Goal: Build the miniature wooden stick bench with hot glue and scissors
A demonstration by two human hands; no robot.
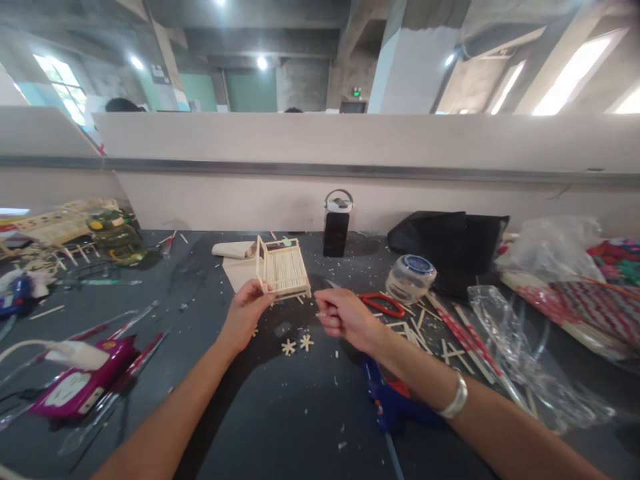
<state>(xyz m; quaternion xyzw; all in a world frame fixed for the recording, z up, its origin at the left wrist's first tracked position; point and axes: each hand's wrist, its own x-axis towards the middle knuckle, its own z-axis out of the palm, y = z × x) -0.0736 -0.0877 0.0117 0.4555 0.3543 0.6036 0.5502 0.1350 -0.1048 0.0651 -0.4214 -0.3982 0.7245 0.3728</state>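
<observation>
A small frame of pale wooden sticks [286,270] with a slatted panel is tilted above the dark table. My left hand [250,310] grips its lower left corner between thumb and fingers. Just right of the frame's lower right corner, my right hand [345,317] is closed with fingers pinched together; whatever it holds is too small to make out. Below the frame lie two star-shaped stick pieces, one on the left [289,347] and one on the right [307,343]. Beneath my right forearm sits a blue glue gun [395,403], partly hidden by the arm.
Red-handled scissors [383,305], a clear jar [411,279] and loose sticks [453,353] lie to the right. A black device [336,233] stands near the partition. On the left are a purple power strip [83,383] and a green bottle [114,237]. Plastic bags [550,250] crowd the far right.
</observation>
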